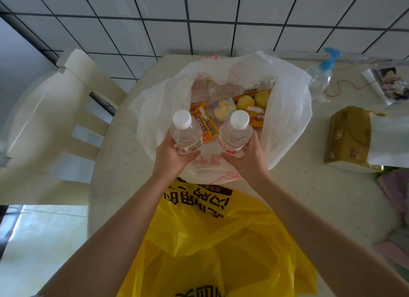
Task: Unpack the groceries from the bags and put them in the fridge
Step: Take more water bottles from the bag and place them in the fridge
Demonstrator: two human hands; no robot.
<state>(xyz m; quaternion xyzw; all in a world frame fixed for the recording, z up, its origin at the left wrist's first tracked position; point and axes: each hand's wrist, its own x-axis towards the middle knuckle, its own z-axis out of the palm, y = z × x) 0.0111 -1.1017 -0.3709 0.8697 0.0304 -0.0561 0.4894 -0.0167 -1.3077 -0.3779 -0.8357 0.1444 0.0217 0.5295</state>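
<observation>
Gripping one clear white-capped bottle each, the left hand (pixel 171 153) and right hand (pixel 247 156) held the left bottle (pixel 185 131) and right bottle (pixel 235 132) upright above the open white bag (pixel 287 119). Orange snack packets (pixel 204 126) with unreadable print lay inside that bag; a yellow bag (pixel 219 241) with black Chinese characters sat just nearer the person.

White bag (pixel 287 110) mouth open at 12 o'clock, two held bottles (pixel 186 132) over it, chair (pixel 55 119) at 9 o'clock, tissue pack (pixel 347 137) at 3 o'clock, yellow bag (pixel 217 241) at 6 o'clock.

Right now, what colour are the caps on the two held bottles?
White, on both clear plastic bottles; head view.
</observation>
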